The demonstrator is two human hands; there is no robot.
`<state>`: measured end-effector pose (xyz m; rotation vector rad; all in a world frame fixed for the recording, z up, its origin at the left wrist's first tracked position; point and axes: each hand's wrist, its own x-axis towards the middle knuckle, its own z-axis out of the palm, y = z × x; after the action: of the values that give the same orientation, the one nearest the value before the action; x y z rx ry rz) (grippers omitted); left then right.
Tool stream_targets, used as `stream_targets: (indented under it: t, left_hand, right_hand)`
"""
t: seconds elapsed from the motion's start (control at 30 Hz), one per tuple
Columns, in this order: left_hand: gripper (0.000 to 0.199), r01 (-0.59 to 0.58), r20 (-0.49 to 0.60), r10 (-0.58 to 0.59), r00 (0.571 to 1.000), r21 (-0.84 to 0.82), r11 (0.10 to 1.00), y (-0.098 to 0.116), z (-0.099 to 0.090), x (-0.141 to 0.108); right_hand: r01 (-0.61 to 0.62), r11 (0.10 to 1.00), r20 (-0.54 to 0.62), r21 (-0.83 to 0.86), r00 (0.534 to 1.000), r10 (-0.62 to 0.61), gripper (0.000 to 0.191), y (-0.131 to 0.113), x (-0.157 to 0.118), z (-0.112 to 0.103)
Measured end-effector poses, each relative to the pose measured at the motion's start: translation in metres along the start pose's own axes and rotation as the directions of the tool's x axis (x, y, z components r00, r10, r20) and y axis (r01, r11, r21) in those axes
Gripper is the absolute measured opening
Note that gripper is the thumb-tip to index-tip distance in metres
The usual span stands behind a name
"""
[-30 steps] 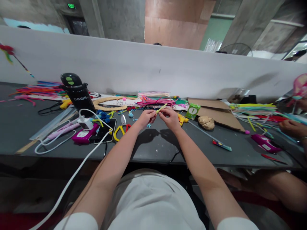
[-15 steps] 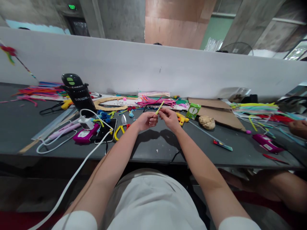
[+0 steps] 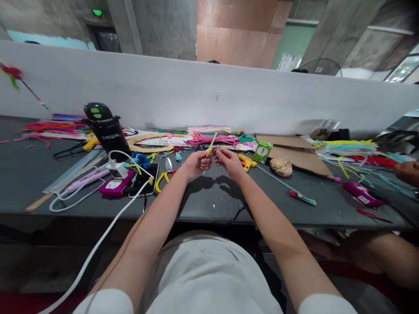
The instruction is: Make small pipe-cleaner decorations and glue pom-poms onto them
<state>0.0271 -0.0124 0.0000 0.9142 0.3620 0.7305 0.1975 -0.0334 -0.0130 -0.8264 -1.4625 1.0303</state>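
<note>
A bare concrete room is rising behind a smooth white partition [image 3: 216, 93], and a matte grey table [image 3: 209, 210] is running across the middle of the frame. At its centre, the left hand [image 3: 197, 164] is pinching a slim yellow-green strip [image 3: 213, 140] narrowly between thumb and fingers, the free end pointing upward. The right hand [image 3: 229, 163] is hovering just beside it with its fingertips drawn close together; whether they are touching the strip or holding anything, I cannot tell.

The step in hand seems to be working the strip with the fingers; the next move is probably calling for a steady left pinch and a fine, light touch from the right. The strip is looking soft and bendable, perhaps fuzzy.

Behind the hands, a tangle of thin pink stems [image 3: 225, 139] is lying loose. Left of centre, scissors [image 3: 161, 179] with rounded yellow and red handles are resting near a glossy black tumbler [image 3: 113, 137]. Right of centre, a lumpy beige object [image 3: 280, 167] is sitting before flat brown cardboard [image 3: 303, 158].
</note>
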Motion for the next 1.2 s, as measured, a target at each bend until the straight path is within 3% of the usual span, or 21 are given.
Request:
stream_targets:
  t: [0.2, 0.63, 0.87, 1.2]
  left_hand:
    - [0.025, -0.029, -0.061, 0.038, 0.997, 0.145, 0.989, -0.006, -0.002, 0.005]
    - [0.03, -0.01, -0.151, 0.047, 0.987, 0.233, 0.972, -0.008, 0.01, 0.004]
    - [0.034, -0.03, -0.114, 0.061, 0.992, 0.256, 0.966, -0.01, 0.004, 0.007]
    - [0.035, 0.084, -0.08, -0.073, 0.994, 0.149, 0.985, -0.005, 0.009, 0.004]
  right_hand:
    - [0.059, 0.997, -0.032, -0.04, 0.998, -0.06, 0.037, -0.001, -0.001, 0.0]
    - [0.1, 0.97, -0.142, -0.223, 0.981, -0.134, 0.034, -0.001, 0.0, 0.0]
    - [0.069, 0.985, -0.11, -0.157, 0.99, -0.087, 0.033, -0.001, 0.002, -0.002]
    - [-0.018, 0.999, -0.056, 0.043, 0.998, 0.02, 0.035, 0.006, 0.005, -0.007]
